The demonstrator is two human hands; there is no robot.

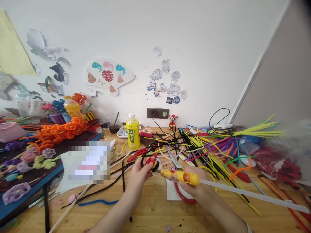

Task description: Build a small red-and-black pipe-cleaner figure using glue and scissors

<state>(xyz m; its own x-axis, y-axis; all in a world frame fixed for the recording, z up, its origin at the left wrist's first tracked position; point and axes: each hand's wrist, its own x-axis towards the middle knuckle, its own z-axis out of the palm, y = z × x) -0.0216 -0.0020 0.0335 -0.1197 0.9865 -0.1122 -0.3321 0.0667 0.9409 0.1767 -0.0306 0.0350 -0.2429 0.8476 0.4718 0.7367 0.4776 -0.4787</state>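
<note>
My left hand is closed around a small red and black pipe-cleaner piece held just above the wooden table. My right hand grips a yellow glue gun with a long clear glue stick sticking out to the right. The gun's tip points left and sits right at the red and black piece. A red ring lies on a white paper under my right hand.
A yellow drink bottle stands behind the hands. Scissors and red-handled pliers lie nearby. A big heap of coloured pipe cleaners covers the right side. Finished pipe-cleaner flowers fill a dark board at left.
</note>
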